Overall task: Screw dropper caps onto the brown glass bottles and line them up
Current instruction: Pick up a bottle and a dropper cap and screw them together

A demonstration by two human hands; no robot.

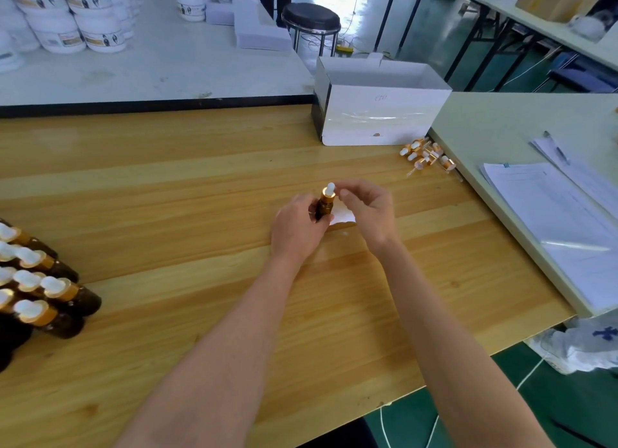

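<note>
Your forearms reach out over the wooden table and meet at one brown bottle. Your left hand wraps its fingers round the bottle's body and holds it upright, which keeps the glass from turning while the top is worked. A dropper cap, with a gold collar and white bulb, sits on the neck.

Your right hand is just right of the cap, its fingertips loosely curled toward the collar. Whether they pinch it or stand just clear cannot be told from this view. The cap looks seated, so I judge you are at the last turns or just past them; how tight it is does not show. A white slip lies beneath the grip.

Far left of the grip and nearer you, the capped bottles are packed in rows, and that is where the one in hand should go. Beyond the grip to the right, loose dropper caps lie heaped at the foot of a white box. That side suits your right hand fetching while the left steadies. Further right lie papers and a pen.
</note>
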